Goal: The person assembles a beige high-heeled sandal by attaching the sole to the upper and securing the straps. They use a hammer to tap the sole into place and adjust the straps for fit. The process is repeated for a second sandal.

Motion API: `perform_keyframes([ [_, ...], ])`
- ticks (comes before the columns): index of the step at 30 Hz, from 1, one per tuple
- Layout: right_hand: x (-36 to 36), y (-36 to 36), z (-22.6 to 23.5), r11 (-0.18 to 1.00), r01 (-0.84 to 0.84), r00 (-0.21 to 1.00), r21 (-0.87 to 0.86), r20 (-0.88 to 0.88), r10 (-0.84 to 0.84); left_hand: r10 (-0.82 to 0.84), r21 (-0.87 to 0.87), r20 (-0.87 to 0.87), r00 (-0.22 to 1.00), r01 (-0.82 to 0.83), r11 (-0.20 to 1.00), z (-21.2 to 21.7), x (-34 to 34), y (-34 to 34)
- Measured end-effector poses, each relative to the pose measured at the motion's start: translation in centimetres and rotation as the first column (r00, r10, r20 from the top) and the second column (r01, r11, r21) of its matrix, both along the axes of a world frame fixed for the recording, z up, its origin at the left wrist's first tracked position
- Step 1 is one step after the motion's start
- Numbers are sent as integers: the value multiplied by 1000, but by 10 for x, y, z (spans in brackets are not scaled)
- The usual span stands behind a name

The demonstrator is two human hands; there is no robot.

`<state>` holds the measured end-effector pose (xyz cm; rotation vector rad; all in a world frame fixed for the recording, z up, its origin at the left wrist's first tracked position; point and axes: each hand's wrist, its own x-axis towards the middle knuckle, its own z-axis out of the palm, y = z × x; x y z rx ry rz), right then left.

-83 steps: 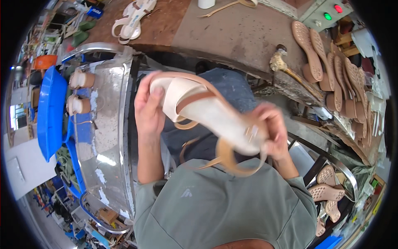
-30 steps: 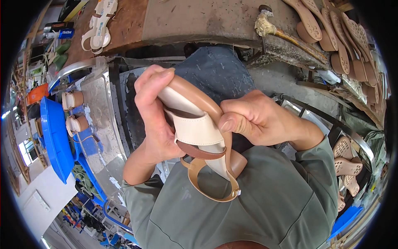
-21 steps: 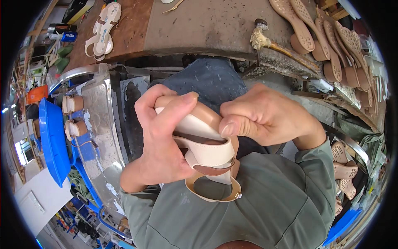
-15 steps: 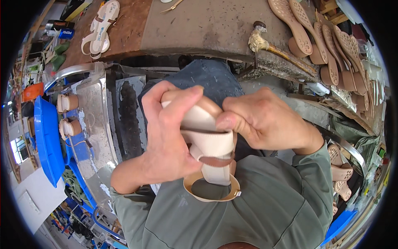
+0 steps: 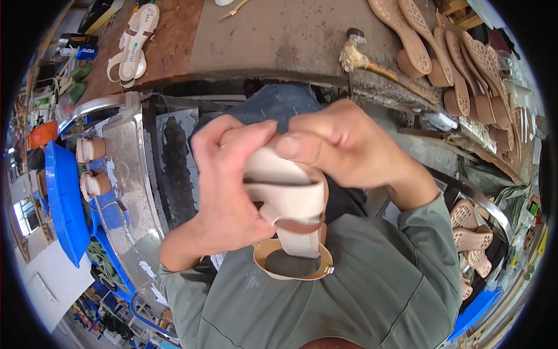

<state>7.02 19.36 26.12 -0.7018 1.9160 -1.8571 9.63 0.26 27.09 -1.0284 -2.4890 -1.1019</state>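
Close to my chest I hold a sandal (image 5: 289, 200) with cream straps, a brown band and a pale insole. Its toe points away from me, and its looped ankle strap (image 5: 264, 269) with a small buckle hangs nearest my shirt. My left hand (image 5: 224, 183) wraps round the sandal's left side, thumb over the toe end. My right hand (image 5: 340, 145) is closed on the toe's right edge, its thumb pressing on the insole. Both hands hide most of the toe and the sole's underside.
A workbench (image 5: 261, 41) runs across the far side, with a finished-looking white sandal (image 5: 135, 49) at left. A tape-wrapped hammer (image 5: 378, 67) lies at its right edge beside several tan heeled soles (image 5: 410, 41). A metal stand (image 5: 125, 168) and blue tray (image 5: 64, 203) are on the left.
My right hand has slid along the sandal's edge, up and left toward the toe tip. My left hand keeps its grip, and the sandal has shifted slightly.
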Motion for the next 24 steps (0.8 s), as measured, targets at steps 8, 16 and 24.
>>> perform_keyframes([
  [8,66,-5,-90,912,-109,989,-396,46,138,33,10,-7,999,-33,999,-53,-3,-46],
  [16,70,-8,-91,917,-141,989,-374,-94,114,76,-141,120,990,-59,988,-5,10,-22],
  [24,91,-12,-61,978,3,993,-208,113,21,198,-161,200,959,-167,973,-27,29,-36],
])
